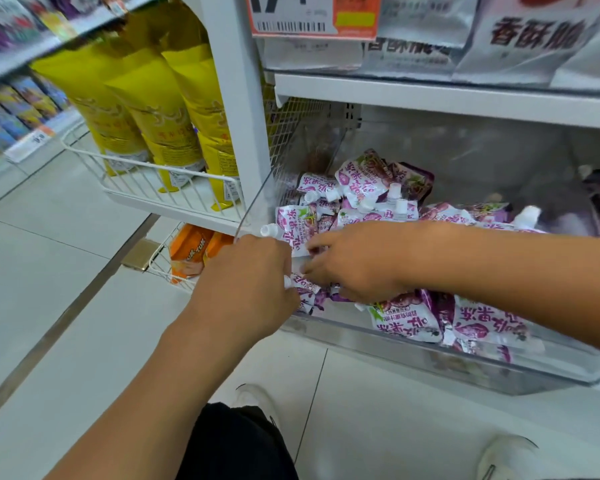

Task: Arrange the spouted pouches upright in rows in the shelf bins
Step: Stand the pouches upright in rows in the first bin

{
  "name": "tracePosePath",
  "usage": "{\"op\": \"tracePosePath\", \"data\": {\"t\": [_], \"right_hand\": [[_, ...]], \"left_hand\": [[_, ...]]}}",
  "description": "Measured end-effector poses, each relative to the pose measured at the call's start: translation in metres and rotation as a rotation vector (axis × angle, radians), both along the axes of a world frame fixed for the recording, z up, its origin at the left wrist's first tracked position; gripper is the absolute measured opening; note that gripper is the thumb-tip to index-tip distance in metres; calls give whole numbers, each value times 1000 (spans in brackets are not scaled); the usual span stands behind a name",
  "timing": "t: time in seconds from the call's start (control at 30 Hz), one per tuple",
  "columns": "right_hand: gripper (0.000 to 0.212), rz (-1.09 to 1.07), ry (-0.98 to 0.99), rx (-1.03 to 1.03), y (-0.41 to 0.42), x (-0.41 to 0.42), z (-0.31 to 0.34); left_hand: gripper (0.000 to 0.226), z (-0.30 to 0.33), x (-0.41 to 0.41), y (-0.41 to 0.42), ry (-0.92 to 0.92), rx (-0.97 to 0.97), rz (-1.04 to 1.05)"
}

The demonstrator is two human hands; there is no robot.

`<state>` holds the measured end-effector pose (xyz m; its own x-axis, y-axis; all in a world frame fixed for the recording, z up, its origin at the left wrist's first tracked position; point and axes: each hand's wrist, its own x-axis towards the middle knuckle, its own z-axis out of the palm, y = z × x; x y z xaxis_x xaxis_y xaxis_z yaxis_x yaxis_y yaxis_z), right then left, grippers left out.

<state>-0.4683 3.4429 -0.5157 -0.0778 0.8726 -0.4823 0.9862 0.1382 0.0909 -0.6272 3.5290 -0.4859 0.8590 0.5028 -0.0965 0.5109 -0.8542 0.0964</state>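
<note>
My left hand sits at the near left corner of the clear plastic shelf bin, fingers curled around a purple-and-white spouted pouch whose white cap shows at the knuckles. My right hand reaches in from 3 o'clock, fingers half spread and bent downward, fingertips touching the same cluster of pouches; I cannot tell whether it pinches one. A second spouted pouch lies just beyond both hands at 12 o'clock, cap pointing to 9 o'clock.

The bin's front wall runs below my right forearm; its left wall rises beside my left hand, leaving little room at that corner. The remaining pouches lie flat and jumbled, overlapping; I count roughly ten or more, and none stands upright.

At 10 o'clock, three tall yellow bags stand in a white wire basket. Orange packets sit in a lower basket. Silver bags fill the shelf at 12 o'clock. White floor tiles lie open at 8 o'clock.
</note>
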Motion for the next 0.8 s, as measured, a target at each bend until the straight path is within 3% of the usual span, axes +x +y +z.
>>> {"op": "tracePosePath", "data": {"t": [0.1,0.27,0.37,0.43,0.53,0.57,0.67,0.7,0.8], "right_hand": [[58,-16,-130,-121,0,-2,-2],[42,-133,-200,-244,-13,-7,25],[38,-209,-69,-301,-19,-5,54],[36,-233,51,-169,-16,0,71],[25,-174,100,251,3,-5,62],[48,-184,37,249,12,-8,49],[121,-332,-37,-22,29,-13,13],[130,-352,-27,-36,30,-12,6],[120,-324,-52,38,35,-11,1]], "left_hand": [[14,0,-1,0,-13,0,55],[14,-2,1,-3,-22,45,70],[15,-3,2,-4,-11,67,62],[15,-3,1,-3,-20,69,59],[17,-2,0,-1,-39,59,70],[18,-2,0,-1,-47,58,75],[23,-3,-2,-2,-71,54,95],[27,-3,-2,-1,-75,51,102],[31,-3,-3,-3,-80,58,109]]}}
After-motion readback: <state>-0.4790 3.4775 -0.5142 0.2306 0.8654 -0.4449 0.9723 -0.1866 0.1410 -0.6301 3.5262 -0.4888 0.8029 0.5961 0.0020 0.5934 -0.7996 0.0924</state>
